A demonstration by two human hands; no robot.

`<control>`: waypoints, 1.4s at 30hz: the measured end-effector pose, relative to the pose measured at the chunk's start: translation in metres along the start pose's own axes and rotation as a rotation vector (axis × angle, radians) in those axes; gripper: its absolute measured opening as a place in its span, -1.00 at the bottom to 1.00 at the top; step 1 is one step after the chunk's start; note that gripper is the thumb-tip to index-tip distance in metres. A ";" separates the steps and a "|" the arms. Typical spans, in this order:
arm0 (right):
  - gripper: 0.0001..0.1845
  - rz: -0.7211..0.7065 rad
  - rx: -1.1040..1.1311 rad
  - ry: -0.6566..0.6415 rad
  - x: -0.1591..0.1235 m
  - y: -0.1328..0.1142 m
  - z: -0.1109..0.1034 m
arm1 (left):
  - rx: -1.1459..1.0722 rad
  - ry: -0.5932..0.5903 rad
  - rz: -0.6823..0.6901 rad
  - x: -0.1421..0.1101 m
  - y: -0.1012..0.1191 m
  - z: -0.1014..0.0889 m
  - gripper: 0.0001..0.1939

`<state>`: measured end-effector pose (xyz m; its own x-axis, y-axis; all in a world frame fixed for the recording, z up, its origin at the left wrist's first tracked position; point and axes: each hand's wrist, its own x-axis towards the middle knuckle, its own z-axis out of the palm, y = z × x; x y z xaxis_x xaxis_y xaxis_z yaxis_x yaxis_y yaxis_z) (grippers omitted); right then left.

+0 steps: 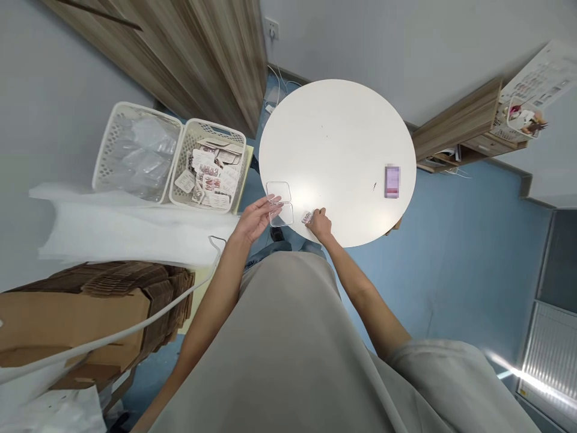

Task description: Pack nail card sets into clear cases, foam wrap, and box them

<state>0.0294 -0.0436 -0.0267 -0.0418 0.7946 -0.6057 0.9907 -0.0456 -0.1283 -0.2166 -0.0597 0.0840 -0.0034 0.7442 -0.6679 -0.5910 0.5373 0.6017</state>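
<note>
My left hand (253, 222) pinches a clear plastic case (282, 215) by its side. The case hangs unfolded, its two square halves joined in the middle, over the near left rim of the white round table (338, 144). Close by on the right, my right hand (321, 225) has its fingertips closed on a small white card (307, 217) with dark reddish pieces or print on it. The card is at the table's near edge. Its right side is hidden by my fingers, and the small pieces are too tiny to make out.
A phone (392, 181) lies on the table's right side. To the left stand a white basket of clear plastic bags (139, 157) and another basket (189, 129) of similar cards. White foam sheeting (112, 225), flattened cardboard boxes (135, 279) and a bent white rod (166, 310) are nearer me.
</note>
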 end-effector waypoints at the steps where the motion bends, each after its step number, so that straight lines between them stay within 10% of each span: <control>1: -0.48 0.011 0.012 0.009 -0.001 0.000 0.001 | 0.005 -0.004 -0.008 0.001 0.001 0.002 -0.58; 12: -0.92 0.041 0.473 0.205 -0.025 0.034 -0.026 | 0.027 -0.023 -0.080 0.020 -0.009 0.041 -0.56; 25: -0.56 -0.060 1.123 0.607 -0.083 0.061 -0.139 | -0.056 -0.194 -0.058 0.037 -0.035 0.128 -0.46; 33: -0.60 0.000 0.964 0.633 -0.090 0.066 -0.142 | -0.101 -0.231 -0.006 0.033 -0.042 0.175 -0.32; 42: -0.63 -0.024 0.770 0.618 -0.089 0.069 -0.142 | -0.104 -0.222 0.017 0.033 -0.046 0.183 -0.32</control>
<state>0.1196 -0.0309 0.1299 0.2314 0.9669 -0.1076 0.6263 -0.2327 -0.7440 -0.0420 0.0126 0.1147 0.1563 0.8282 -0.5383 -0.6720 0.4885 0.5565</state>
